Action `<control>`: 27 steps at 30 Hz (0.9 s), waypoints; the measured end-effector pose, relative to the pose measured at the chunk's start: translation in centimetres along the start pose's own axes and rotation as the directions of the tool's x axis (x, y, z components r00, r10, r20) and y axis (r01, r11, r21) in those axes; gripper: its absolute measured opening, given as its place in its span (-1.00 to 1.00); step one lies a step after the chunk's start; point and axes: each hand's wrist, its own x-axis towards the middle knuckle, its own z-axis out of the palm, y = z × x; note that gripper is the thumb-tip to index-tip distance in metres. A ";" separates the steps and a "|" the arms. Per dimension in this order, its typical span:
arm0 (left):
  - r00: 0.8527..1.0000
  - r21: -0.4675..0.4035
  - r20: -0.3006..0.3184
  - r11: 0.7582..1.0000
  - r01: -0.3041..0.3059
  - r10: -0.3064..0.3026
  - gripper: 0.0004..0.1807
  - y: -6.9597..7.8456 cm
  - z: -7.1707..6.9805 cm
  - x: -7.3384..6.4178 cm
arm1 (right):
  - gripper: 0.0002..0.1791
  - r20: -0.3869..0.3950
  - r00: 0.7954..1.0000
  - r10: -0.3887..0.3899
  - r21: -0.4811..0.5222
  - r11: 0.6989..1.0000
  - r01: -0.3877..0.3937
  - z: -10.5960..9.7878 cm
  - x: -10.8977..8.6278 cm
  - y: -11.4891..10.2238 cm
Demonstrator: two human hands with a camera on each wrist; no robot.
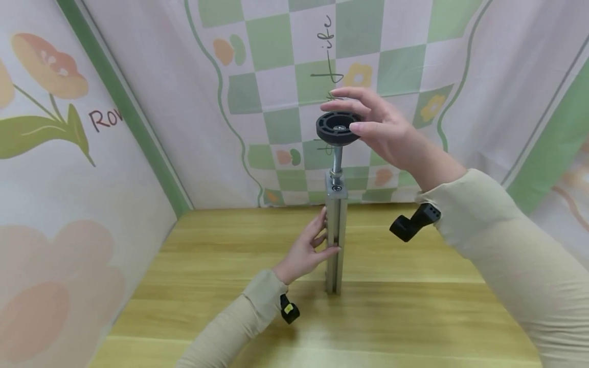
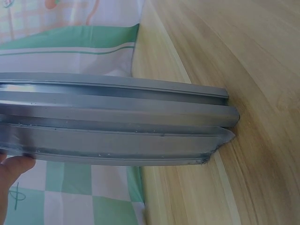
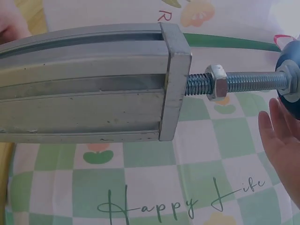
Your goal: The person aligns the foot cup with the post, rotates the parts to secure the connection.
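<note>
A grey aluminium profile (image 1: 330,230) stands upright on the wooden table. My left hand (image 1: 307,254) grips it partway up, thumb across the near side. From a metal end plate (image 3: 176,84) on its top rises a threaded rod (image 3: 253,81) carrying a hex nut (image 3: 217,83). A round black levelling foot (image 1: 325,134) caps the rod. Beside that foot is my right hand (image 1: 388,130), fingers stretched out past the far rim and thumb at the near right rim. Whether the thumb presses the rim is hard to tell. The left wrist view shows the profile's lower end (image 2: 187,117).
The wooden table (image 1: 405,296) spreads around the profile's base. Behind it hangs a green-and-white checked cloth (image 1: 271,46), and a flower-printed cloth (image 1: 46,179) covers the left side. A black wrist camera (image 1: 407,226) sticks out below the right sleeve.
</note>
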 end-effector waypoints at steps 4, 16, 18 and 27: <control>1.000 0.001 -0.002 1.000 -0.001 0.001 0.05 0.1 0.0 0.0 | -0.50 0.026 1.000 -0.013 0.000 1.000 0.013 0.1 0.0 0.1; 1.000 -0.007 0.002 1.000 0.003 -0.003 0.05 0.2 0.1 0.0 | -0.52 -0.175 0.984 0.029 -0.108 0.993 -0.048 1.1 -0.2 -0.2; 1.000 -0.003 0.000 1.000 0.011 -0.011 0.03 0.2 0.1 0.0 | -0.52 -0.217 0.976 0.033 -0.135 0.989 -0.063 1.4 -0.3 -0.3; 1.000 -0.016 -0.005 1.000 0.025 -0.025 -0.02 0.3 0.1 0.1 | -0.50 -0.314 0.949 0.017 -0.247 0.964 -0.099 2.3 -0.1 -0.4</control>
